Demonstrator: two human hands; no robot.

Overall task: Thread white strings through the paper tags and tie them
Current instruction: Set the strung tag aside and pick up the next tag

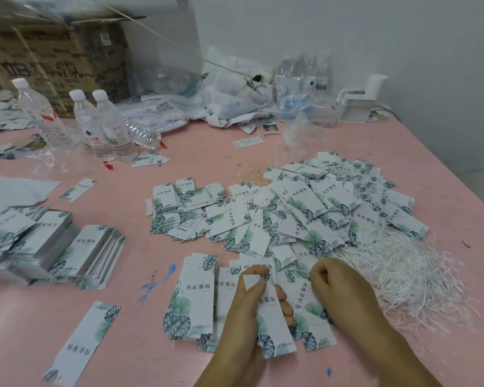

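So we're at the threading step: our left hand pinches one paper tag by its top end, just above the loose tags on the pink tabletop. Our right hand is curled shut beside it; can't tell if it holds a string. The white strings sit just right. Next, probably poke one through the tag's hole, which is hidden under the thumb.

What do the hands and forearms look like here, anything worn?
Both are bare. The left hand and right hand show no gloves, rings or tape, and both forearms enter from the bottom edge with no sleeves, watch or wristbands in view. Fingernails look short and unpainted. No markings can be seen on either.
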